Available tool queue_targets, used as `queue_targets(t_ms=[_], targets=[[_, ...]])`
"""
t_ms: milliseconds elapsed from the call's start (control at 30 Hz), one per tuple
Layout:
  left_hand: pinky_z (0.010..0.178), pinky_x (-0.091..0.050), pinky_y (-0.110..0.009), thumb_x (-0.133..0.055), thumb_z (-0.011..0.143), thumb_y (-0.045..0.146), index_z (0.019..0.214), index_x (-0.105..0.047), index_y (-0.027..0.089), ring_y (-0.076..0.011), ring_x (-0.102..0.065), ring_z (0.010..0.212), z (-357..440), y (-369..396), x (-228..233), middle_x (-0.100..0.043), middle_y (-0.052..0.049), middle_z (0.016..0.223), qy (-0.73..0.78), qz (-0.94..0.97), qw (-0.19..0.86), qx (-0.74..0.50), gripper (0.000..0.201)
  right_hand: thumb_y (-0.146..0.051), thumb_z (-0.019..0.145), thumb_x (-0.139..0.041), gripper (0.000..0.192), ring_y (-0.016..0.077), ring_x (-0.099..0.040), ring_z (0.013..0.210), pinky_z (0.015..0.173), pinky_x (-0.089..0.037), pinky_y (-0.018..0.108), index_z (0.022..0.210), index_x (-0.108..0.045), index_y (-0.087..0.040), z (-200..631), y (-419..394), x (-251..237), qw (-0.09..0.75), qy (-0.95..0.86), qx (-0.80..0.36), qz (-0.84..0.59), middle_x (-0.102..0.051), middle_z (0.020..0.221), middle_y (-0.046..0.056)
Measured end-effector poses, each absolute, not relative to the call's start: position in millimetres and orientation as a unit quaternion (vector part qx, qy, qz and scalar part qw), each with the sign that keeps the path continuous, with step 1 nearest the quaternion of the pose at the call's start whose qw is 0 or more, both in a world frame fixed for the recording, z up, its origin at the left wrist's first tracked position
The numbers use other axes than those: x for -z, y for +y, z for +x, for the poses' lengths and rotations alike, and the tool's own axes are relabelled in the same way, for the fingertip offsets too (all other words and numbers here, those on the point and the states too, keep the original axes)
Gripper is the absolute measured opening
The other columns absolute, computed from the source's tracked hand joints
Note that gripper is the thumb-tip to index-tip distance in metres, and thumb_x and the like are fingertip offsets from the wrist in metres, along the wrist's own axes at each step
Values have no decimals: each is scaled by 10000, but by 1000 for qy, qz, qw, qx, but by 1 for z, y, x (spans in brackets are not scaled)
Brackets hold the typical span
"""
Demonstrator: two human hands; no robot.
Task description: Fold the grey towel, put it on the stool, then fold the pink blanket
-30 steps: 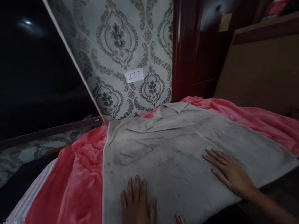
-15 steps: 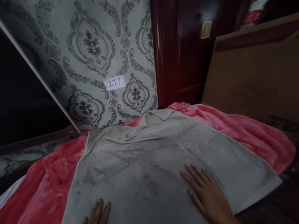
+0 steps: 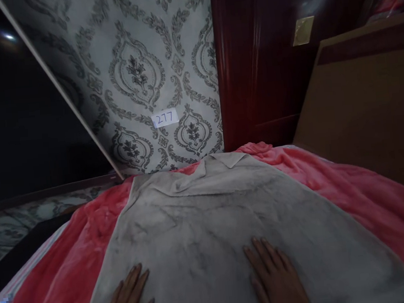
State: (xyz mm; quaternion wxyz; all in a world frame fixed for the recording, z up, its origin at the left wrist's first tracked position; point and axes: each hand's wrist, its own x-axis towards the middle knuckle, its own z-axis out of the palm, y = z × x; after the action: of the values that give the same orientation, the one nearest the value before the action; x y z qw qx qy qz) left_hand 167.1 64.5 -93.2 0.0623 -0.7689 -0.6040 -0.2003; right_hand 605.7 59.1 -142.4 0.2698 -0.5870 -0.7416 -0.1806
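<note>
1. fingers [image 3: 267, 254] of the right hand [image 3: 275, 282] lie straight and slightly spread, flat on the grey towel [image 3: 212, 226]; nothing gripped, palm pressed down.
2. left hand [image 3: 128, 301] likewise flat on the towel near its left edge, fingers extended and a little apart, thumb out to the side; holding nothing.
3. towel lies spread on the pink blanket [image 3: 350, 195], which shows on both sides of it.
4. towel's long axis runs from the person toward the patterned wall [image 3: 136, 48], leaning slightly to the right; the far end, with a rumpled folded-over edge, points at the wall's foot.
5. dark smudges across the towel's surface.
6. small label [image 3: 164, 118] reading 277 on the wall, above the towel's far end.
7. dark red door [image 3: 258, 71] right of the wall; brown board [image 3: 368, 108] further right.
</note>
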Motion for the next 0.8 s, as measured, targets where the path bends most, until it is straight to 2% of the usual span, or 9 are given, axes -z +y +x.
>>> queue_targets(t_ms=[100,167,400,800], targets=[[1177,-397,-540,-481,925,416,1415,-601,234,-292,-490,1415,181,63,78,-505,-94,1538,-596,-779,72,182,537,-359,953,-459,568,348,-455,1409,1091,-399,588,1519,-490,-325,602,53,126,256,-737,146,-608,-473,1554,55],[1176,-393,-545,-472,933,396,1409,-604,195,-300,-487,1417,189,62,72,-523,-125,1521,-598,-780,72,169,533,-360,975,-436,505,344,-451,1409,1105,-386,582,1457,-571,-289,601,52,117,239,-738,123,-619,-490,1543,74],[1166,-368,-588,-446,966,349,1410,-594,118,-336,-456,1435,204,61,62,-495,-201,1528,-610,-777,73,137,522,-379,1012,-411,476,323,-451,1410,1116,-381,564,1439,-588,-266,598,52,101,218,-734,98,-636,-504,1531,95],[1166,-348,-577,-394,984,351,1415,-586,97,-337,-448,1436,208,65,62,-506,-209,1518,-608,-781,94,106,536,-355,1003,-426,480,307,-448,1412,1115,-389,557,1453,-573,-272,598,51,92,210,-732,98,-640,-490,1543,89]])
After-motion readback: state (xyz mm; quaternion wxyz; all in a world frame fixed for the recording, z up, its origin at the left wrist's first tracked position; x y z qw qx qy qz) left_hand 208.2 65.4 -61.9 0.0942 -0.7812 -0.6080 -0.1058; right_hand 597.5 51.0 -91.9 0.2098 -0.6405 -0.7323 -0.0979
